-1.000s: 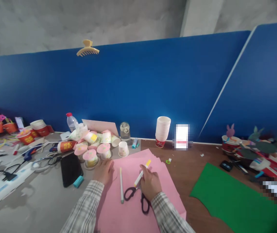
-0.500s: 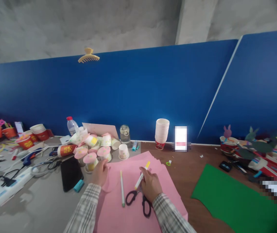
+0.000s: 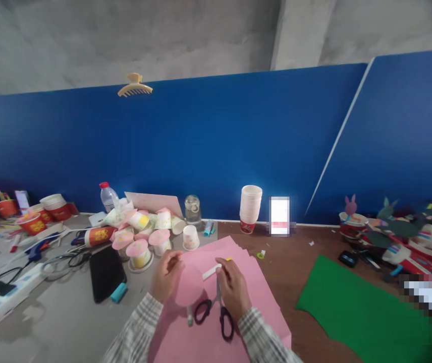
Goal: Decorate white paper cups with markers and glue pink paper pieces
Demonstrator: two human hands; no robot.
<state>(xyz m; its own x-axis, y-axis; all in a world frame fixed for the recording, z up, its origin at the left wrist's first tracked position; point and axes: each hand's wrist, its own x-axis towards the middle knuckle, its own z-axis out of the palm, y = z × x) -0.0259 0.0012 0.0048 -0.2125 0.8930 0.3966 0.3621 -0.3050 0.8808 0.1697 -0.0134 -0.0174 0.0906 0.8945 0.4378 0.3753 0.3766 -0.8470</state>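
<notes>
A round pink paper disc (image 3: 189, 288) is pinched at its left edge by my left hand (image 3: 167, 276). My right hand (image 3: 233, 288) grips a white marker (image 3: 210, 273) with yellow at its far end; the marker's left end points toward the disc without clearly touching it. Beneath my right hand, black-handled scissors (image 3: 203, 311) lie with their blades partly hidden. A second marker (image 3: 190, 316) with a green-grey end rests on the stacked pink sheets (image 3: 216, 348), mostly covered by the disc.
Left of the sheets are paper cups with pink discs (image 3: 139, 249), a white cup (image 3: 191, 238), a black phone (image 3: 106, 275) and a turquoise cap (image 3: 119, 292). Behind stand a glass jar (image 3: 192, 210) and stacked cups (image 3: 251, 204). Green paper (image 3: 346, 307) lies right.
My left hand has lifted the pink disc from the left edge and brought it rightward over the sheets. In my right hand the marker has tilted flatter.
</notes>
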